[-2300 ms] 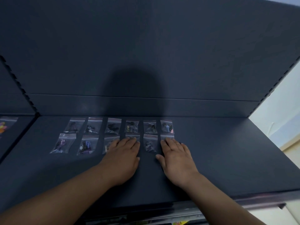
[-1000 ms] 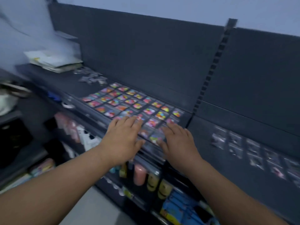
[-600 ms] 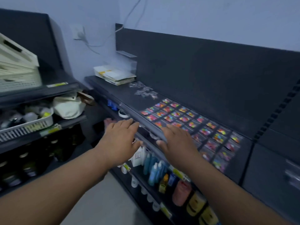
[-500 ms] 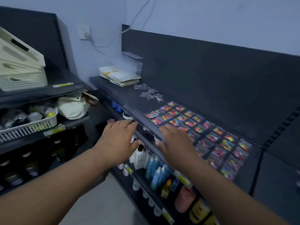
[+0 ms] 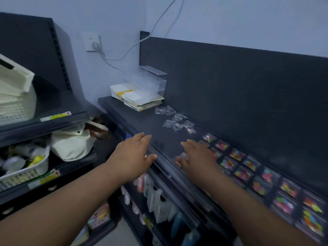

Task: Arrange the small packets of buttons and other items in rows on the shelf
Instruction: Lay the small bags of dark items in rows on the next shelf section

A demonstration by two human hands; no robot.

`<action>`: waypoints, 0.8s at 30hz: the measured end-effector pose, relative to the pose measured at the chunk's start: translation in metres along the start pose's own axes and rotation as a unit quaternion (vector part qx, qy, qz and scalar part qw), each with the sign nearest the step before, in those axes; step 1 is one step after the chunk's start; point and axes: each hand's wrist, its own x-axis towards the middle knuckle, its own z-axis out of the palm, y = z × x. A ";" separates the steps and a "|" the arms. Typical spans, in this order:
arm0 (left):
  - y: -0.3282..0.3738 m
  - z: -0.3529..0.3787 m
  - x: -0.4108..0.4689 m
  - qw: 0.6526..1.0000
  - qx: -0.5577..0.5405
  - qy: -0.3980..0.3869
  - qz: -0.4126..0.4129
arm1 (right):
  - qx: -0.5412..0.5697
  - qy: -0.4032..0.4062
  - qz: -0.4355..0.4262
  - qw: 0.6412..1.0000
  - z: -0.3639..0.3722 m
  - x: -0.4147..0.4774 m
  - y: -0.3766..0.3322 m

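Several loose packets [image 5: 177, 121] lie in a heap toward the back of the shelf [image 5: 142, 128], between the papers [image 5: 138, 98] and the filled rows [image 5: 248, 166] of colourful packets. Both hands are flat and spread, holding nothing: the left hand [image 5: 132, 157] over the shelf's front edge, the right hand [image 5: 197, 157] at the rows' left end. Best to reach past the rows without brushing them, pinch one packet at a corner, and lay it square beside the last one, with even gaps.
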 end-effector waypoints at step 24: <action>-0.032 0.086 0.319 0.987 -0.023 -0.161 -0.007 | 0.073 0.002 0.317 0.946 0.049 0.218 0.066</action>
